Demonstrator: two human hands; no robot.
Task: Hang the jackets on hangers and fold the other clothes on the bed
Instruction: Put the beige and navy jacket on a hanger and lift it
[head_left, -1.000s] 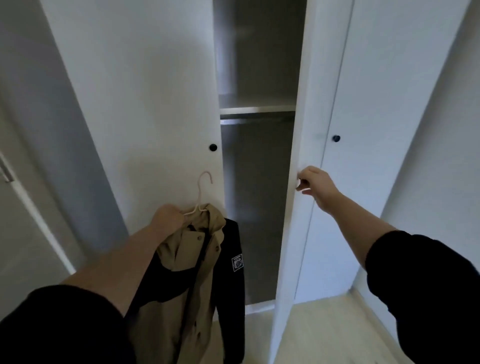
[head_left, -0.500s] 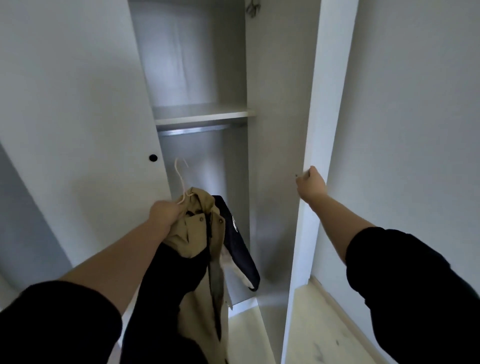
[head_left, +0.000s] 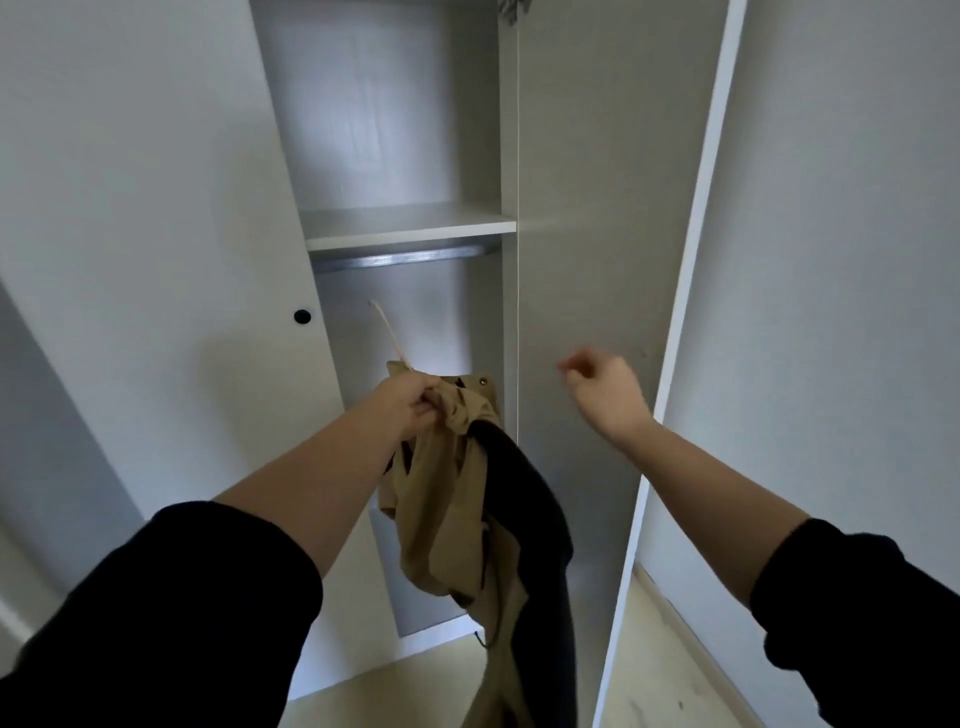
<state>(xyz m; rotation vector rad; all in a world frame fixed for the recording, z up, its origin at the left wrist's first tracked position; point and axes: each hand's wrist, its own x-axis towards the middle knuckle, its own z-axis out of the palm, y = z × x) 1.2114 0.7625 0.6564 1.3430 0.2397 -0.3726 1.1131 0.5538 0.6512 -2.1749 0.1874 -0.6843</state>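
My left hand (head_left: 410, 402) grips the collar of a tan and black jacket (head_left: 467, 499) together with a pale hanger, whose hook (head_left: 387, 330) sticks up above my fist. The jacket hangs down in front of the open wardrobe. A metal clothes rail (head_left: 405, 258) runs under a shelf (head_left: 410, 228), above the hook. My right hand (head_left: 605, 387) floats free in front of the inner face of the open right door (head_left: 597, 208), fingers loosely curled, holding nothing.
The left wardrobe door (head_left: 156, 208) stands open with a black knob (head_left: 302, 316). The right door's white edge (head_left: 691, 260) is just right of my right hand. Light wood floor (head_left: 665, 675) lies below. A wall (head_left: 857, 260) closes in the right side.
My right hand has let go of the right door's edge and moved left, off the door. My left hand has carried the jacket and hanger closer to the wardrobe opening.
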